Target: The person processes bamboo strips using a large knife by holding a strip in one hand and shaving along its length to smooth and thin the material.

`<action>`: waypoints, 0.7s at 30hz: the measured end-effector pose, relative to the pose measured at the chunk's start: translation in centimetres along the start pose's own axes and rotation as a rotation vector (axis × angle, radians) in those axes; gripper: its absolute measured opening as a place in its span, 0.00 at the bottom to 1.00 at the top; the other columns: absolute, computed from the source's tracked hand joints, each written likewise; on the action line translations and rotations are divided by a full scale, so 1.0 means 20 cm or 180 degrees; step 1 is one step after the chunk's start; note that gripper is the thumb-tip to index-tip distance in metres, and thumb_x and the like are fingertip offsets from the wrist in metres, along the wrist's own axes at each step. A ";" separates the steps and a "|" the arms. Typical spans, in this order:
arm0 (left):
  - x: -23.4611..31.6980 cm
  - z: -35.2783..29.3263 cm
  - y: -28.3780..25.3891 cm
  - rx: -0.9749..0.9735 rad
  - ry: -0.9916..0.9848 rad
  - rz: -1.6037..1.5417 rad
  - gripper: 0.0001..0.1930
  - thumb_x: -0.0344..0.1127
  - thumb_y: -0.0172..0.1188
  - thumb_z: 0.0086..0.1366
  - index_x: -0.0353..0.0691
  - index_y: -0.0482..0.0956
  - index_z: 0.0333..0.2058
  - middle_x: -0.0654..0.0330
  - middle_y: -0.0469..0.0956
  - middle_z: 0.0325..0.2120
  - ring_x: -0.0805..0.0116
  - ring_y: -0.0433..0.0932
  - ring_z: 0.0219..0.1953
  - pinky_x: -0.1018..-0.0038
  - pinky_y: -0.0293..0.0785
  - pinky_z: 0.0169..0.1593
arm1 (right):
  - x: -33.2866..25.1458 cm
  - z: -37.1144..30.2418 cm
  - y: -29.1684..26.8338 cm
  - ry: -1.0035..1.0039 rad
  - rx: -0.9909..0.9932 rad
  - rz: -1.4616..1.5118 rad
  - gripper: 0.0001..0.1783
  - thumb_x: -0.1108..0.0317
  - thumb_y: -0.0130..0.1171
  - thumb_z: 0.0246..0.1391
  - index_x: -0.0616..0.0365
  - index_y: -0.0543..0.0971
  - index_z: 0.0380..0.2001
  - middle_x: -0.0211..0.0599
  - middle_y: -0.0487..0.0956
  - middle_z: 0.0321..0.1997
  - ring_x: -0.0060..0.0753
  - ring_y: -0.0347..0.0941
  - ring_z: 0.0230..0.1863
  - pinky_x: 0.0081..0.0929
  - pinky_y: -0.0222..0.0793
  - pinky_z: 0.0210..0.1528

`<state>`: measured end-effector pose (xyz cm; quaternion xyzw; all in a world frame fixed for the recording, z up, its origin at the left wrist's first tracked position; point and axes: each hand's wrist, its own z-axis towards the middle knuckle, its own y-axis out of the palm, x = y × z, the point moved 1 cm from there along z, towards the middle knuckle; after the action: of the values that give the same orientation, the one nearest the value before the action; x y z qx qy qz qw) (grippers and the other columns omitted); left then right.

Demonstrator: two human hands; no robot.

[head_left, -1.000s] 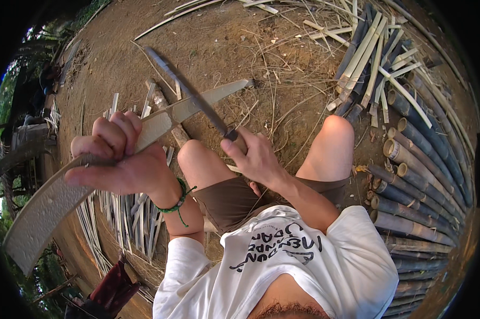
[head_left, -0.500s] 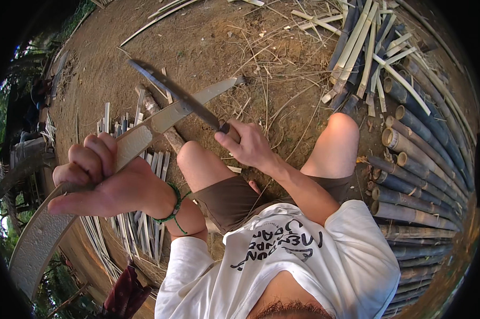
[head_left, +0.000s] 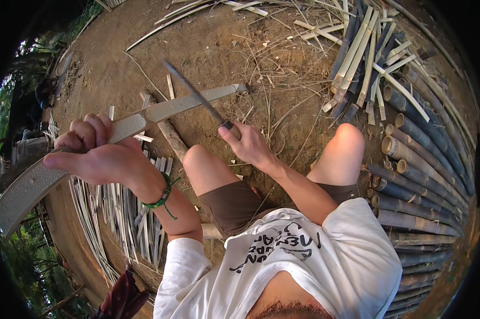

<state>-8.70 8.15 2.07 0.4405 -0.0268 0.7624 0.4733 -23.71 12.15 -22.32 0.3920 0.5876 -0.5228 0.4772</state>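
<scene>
My left hand (head_left: 99, 154) is wrapped round a long, wide bamboo strip (head_left: 30, 186), its pale inner face up. The strip slants from the lower left up to the right, past my knees, with a node near its middle. In my right hand (head_left: 253, 149) is a long-bladed knife (head_left: 192, 93), gripped by its dark handle. Its narrow blade points up and left and crosses the strip beyond the node; whether it touches cannot be told. A green cord bracelet (head_left: 163, 199) circles my left wrist.
Bamboo poles (head_left: 410, 204) are stacked on my right, with split strips (head_left: 357, 58) heaped beyond them. More thin strips (head_left: 128, 212) lie on my left. A short pole (head_left: 165, 127) rests on the dirt ground (head_left: 208, 53) before my left knee. Dark red cloth (head_left: 123, 295) hangs at lower left.
The strip's near end has risen and shifted left with my left hand, so it lies flatter across the view. The knife's blade has turned more edge-on, its tip moving right.
</scene>
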 end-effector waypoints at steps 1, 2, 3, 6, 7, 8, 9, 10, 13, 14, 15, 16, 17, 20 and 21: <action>0.01 0.00 0.01 -0.0002 -0.0031 -0.0044 0.28 0.62 0.35 0.75 0.49 0.50 0.21 0.69 0.46 0.15 0.75 0.43 0.19 0.76 0.43 0.23 | -0.08 -0.01 -0.03 -0.0315 -0.0023 -0.0027 0.32 0.32 0.48 0.60 0.48 0.70 0.19 0.19 0.65 0.12 0.22 0.61 0.12 0.31 0.56 0.13; 0.01 0.00 0.00 0.0010 -0.0055 -0.0072 0.28 0.62 0.35 0.75 0.48 0.50 0.21 0.69 0.47 0.15 0.75 0.43 0.18 0.76 0.43 0.23 | -0.04 -0.01 -0.02 -0.0605 0.0055 -0.0047 0.32 0.32 0.48 0.60 0.49 0.70 0.19 0.19 0.65 0.12 0.22 0.62 0.12 0.31 0.57 0.13; 0.02 0.01 -0.01 0.0036 -0.0072 -0.0085 0.28 0.61 0.36 0.75 0.48 0.50 0.21 0.69 0.47 0.15 0.75 0.43 0.18 0.76 0.43 0.23 | 0.08 -0.01 0.02 -0.0898 0.0112 -0.0061 0.32 0.32 0.48 0.59 0.49 0.70 0.19 0.20 0.65 0.12 0.22 0.63 0.12 0.31 0.57 0.13; 0.02 -0.02 0.08 0.0284 -0.0059 0.0000 0.29 0.64 0.38 0.74 0.50 0.47 0.21 0.70 0.44 0.13 0.76 0.42 0.17 0.76 0.39 0.21 | 0.72 0.08 0.03 0.0741 0.0280 -0.0138 0.33 0.33 0.48 0.60 0.52 0.68 0.18 0.19 0.65 0.12 0.25 0.66 0.13 0.31 0.59 0.15; 0.03 -0.01 0.05 0.0359 -0.0095 -0.0005 0.29 0.63 0.38 0.74 0.49 0.47 0.21 0.69 0.44 0.14 0.76 0.41 0.17 0.76 0.39 0.21 | 0.80 0.15 -0.02 0.2407 0.0322 -0.0276 0.35 0.32 0.47 0.61 0.56 0.70 0.19 0.24 0.68 0.13 0.29 0.68 0.14 0.34 0.63 0.18; 0.04 -0.01 0.11 0.0346 -0.0185 -0.0167 0.29 0.62 0.38 0.74 0.49 0.47 0.21 0.69 0.44 0.14 0.76 0.41 0.17 0.76 0.39 0.21 | 1.01 0.20 -0.14 0.2663 0.0698 0.0563 0.38 0.31 0.45 0.61 0.59 0.73 0.20 0.30 0.72 0.14 0.30 0.69 0.15 0.37 0.66 0.21; 0.01 0.03 0.03 0.0414 -0.0186 -0.0107 0.28 0.62 0.38 0.75 0.49 0.47 0.21 0.69 0.44 0.14 0.76 0.41 0.17 0.75 0.40 0.21 | 0.97 0.23 -0.13 0.2453 0.0244 -0.0517 0.38 0.31 0.46 0.61 0.60 0.75 0.22 0.36 0.74 0.15 0.31 0.72 0.16 0.39 0.69 0.25; 0.00 0.04 -0.01 0.0263 -0.0134 -0.0185 0.28 0.61 0.37 0.75 0.49 0.49 0.21 0.69 0.45 0.14 0.75 0.42 0.17 0.75 0.40 0.21 | 0.94 0.25 -0.08 0.2326 0.0302 -0.0224 0.38 0.31 0.46 0.60 0.60 0.74 0.21 0.36 0.74 0.15 0.31 0.73 0.17 0.38 0.70 0.25; 0.01 0.01 0.05 0.0311 -0.0153 -0.0246 0.27 0.60 0.37 0.75 0.48 0.51 0.22 0.69 0.47 0.15 0.76 0.42 0.18 0.76 0.41 0.22 | 0.87 0.16 -0.01 0.1977 0.0625 0.0476 0.38 0.30 0.48 0.59 0.59 0.74 0.20 0.34 0.73 0.14 0.31 0.73 0.17 0.38 0.70 0.24; 0.00 0.02 0.03 0.0383 -0.0170 -0.0106 0.28 0.63 0.37 0.74 0.48 0.52 0.23 0.69 0.47 0.15 0.76 0.43 0.17 0.76 0.41 0.22 | 0.73 0.13 0.04 0.1854 0.0583 0.0696 0.38 0.30 0.47 0.59 0.57 0.73 0.19 0.32 0.73 0.14 0.30 0.73 0.16 0.36 0.69 0.22; 0.00 0.03 0.00 0.0338 -0.0160 -0.0101 0.28 0.64 0.37 0.74 0.48 0.53 0.23 0.69 0.48 0.15 0.76 0.44 0.17 0.76 0.41 0.21 | 0.59 0.10 0.07 0.1754 0.0374 0.0792 0.37 0.30 0.46 0.60 0.55 0.72 0.18 0.30 0.72 0.14 0.29 0.73 0.17 0.33 0.69 0.22; -0.01 0.03 0.02 0.0255 -0.0165 -0.0162 0.29 0.65 0.37 0.73 0.48 0.53 0.23 0.69 0.48 0.15 0.76 0.44 0.17 0.76 0.41 0.21 | 0.50 0.07 0.08 0.1531 0.0367 0.0834 0.36 0.32 0.46 0.61 0.54 0.71 0.18 0.29 0.71 0.14 0.28 0.72 0.16 0.32 0.67 0.21; -0.01 0.04 0.02 0.0167 -0.0174 -0.0211 0.29 0.66 0.37 0.73 0.48 0.54 0.23 0.69 0.48 0.15 0.76 0.44 0.17 0.76 0.41 0.21 | 0.41 0.04 0.10 0.1318 0.0355 0.0882 0.35 0.33 0.45 0.62 0.54 0.71 0.18 0.28 0.71 0.14 0.27 0.70 0.15 0.31 0.66 0.20; -0.02 0.04 0.04 -0.0253 -0.0318 -0.0740 0.36 0.78 0.36 0.64 0.45 0.59 0.24 0.68 0.53 0.14 0.77 0.50 0.15 0.79 0.45 0.21 | 0.02 -0.07 0.11 0.0600 0.0237 0.1031 0.29 0.41 0.48 0.65 0.55 0.73 0.22 0.27 0.69 0.13 0.27 0.62 0.13 0.31 0.57 0.18; -0.01 0.04 0.04 -0.0371 -0.0328 -0.0915 0.38 0.80 0.36 0.62 0.45 0.59 0.24 0.68 0.54 0.14 0.77 0.51 0.16 0.80 0.45 0.21 | -0.13 -0.09 0.09 0.0283 0.0221 0.0921 0.27 0.43 0.51 0.63 0.57 0.73 0.23 0.30 0.69 0.13 0.30 0.65 0.13 0.33 0.59 0.19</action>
<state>-8.77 7.18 2.64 0.4501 -0.0319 0.6603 0.6003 -21.73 14.37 -20.17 0.5116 0.5272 -0.4507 0.5072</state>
